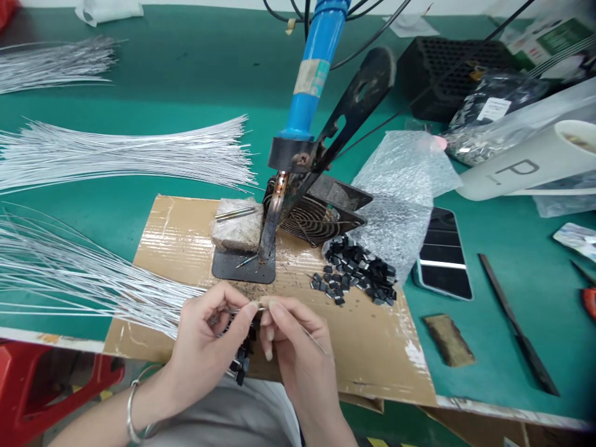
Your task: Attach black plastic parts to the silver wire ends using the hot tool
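Note:
Both hands meet over the front of the cardboard sheet [372, 347]. My left hand [209, 341] pinches a thin wire near its end, beside a bundle of pale wires [135, 292] that runs off to the left. My right hand [298, 347] is closed on a thin wire [313, 338] at the same spot, the fingertips of both hands nearly touching. Black connectors [241, 366] hang below my left hand. Ahead stands a blue soldering iron [302, 105], tip down over a small dark plate [223, 267]. Small black connectors [361, 270] lie piled to the right.
A fan [311, 217] and a wrapped block [237, 230] stand behind the plate. Another wire bundle [139, 152] lies back left. To the right are bubble wrap [395, 186], a phone [444, 254], a brown block [448, 339], a long file [516, 323] and a pale cup [526, 161].

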A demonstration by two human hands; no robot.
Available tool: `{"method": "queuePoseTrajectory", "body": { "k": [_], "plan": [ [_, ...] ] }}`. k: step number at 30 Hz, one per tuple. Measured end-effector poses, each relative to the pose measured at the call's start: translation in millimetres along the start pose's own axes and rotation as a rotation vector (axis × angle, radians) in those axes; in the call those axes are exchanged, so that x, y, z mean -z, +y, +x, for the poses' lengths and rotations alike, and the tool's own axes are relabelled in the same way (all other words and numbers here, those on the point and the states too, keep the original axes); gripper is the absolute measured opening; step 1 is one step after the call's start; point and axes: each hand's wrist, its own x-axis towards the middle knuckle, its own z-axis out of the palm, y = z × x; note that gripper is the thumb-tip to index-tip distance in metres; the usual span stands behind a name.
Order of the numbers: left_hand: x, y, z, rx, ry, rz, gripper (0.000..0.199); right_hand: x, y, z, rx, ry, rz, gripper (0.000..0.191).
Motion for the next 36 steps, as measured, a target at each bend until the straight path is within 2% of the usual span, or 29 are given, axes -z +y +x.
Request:
{"method": "queuePoseTrajectory", "body": {
  "k": [4,6,13,19,29,36],
  "plan": [
    [3.0,3,1,0.031,0.003,-0.04,0.022,6,0,-1,0.065,0.033,-0.096,0.026],
    [3.9,3,1,0.028,-0.006,-0.038,0.022,7,2,-2,0.095,0.01,-0.147,0.022],
    [6.1,-1,-1,-0.077,0.004,0.045,0.021,3,4,-5,0.128,-0.039,-0.182,0.01],
    [9.4,-5,-3,-0.128,-0.036,0.088,0.02,4,1,-5,0.102,-0.051,-0.157,0.011],
    [5.6,-1,-2,-0.176,-0.004,0.174,0.018,7,-3,-6,0.057,-0.066,-0.141,0.018],
    [8.7,0,-3,-0.216,-0.053,0.221,0.018,13,-15,3,-0.091,-0.139,-0.123,0.025]
  ]
}}
